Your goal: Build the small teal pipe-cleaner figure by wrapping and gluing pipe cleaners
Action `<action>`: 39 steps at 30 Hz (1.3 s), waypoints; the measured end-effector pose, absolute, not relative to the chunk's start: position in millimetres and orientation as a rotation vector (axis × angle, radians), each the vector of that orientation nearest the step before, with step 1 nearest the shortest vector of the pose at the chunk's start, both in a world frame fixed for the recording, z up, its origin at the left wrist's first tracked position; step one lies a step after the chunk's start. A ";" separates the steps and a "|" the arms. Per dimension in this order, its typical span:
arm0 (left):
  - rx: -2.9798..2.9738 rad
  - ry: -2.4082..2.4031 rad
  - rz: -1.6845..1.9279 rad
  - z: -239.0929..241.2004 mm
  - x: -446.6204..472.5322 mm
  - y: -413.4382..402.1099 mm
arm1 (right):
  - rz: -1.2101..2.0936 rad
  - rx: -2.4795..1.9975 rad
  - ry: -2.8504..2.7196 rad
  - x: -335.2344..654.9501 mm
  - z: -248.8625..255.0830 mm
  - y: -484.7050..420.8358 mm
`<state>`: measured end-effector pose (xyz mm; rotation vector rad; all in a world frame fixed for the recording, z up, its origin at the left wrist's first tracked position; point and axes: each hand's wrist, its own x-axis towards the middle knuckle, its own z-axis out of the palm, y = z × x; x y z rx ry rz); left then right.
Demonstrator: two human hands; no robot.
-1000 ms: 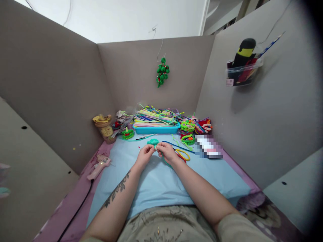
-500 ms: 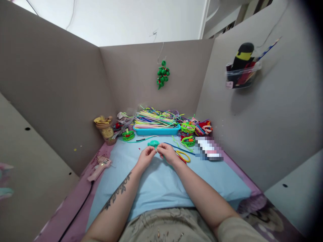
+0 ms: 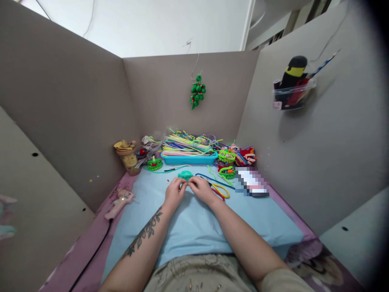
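My left hand and my right hand meet fingertip to fingertip above the blue cloth. Both are closed in a pinch on a thin teal pipe cleaner, which the fingers now almost wholly hide. Just beyond the fingertips lies a fuzzy teal piece, made of bent pipe cleaner. Scissors with yellow and red handles rest to the right of my right hand, partly behind it. A dark blue pipe cleaner stretches past them, near light green strands.
A blue tray heaped with pipe cleaners stands at the back. Finished green figures sit near it. At left are a cup and a pink glue gun with its cord. A blurred phone lies right. Grey panels enclose the table.
My hands have shifted slightly, with the fingertips drawn closer together. The teal strand that showed beneath my right wrist is no longer visible. The view has tilted slightly.
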<state>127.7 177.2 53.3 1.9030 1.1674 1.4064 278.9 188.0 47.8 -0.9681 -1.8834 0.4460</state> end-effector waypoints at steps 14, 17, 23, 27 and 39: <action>1.930 1.323 1.437 41.2 126.5 187.7 | 0.536 -1.060 -1.697 274.9 45.6 190.3; 1.937 1.365 1.432 40.1 127.6 189.3 | 0.610 -1.077 -1.599 271.3 44.9 191.6; 1.898 1.440 1.438 41.3 128.8 190.9 | 0.832 -1.049 -1.424 263.5 39.3 196.4; 1.873 1.448 1.475 40.3 128.5 191.1 | 0.878 -1.029 -1.402 260.6 36.2 197.7; 1.634 1.385 1.589 40.1 136.8 189.4 | 1.091 -1.039 -1.330 251.9 53.3 185.5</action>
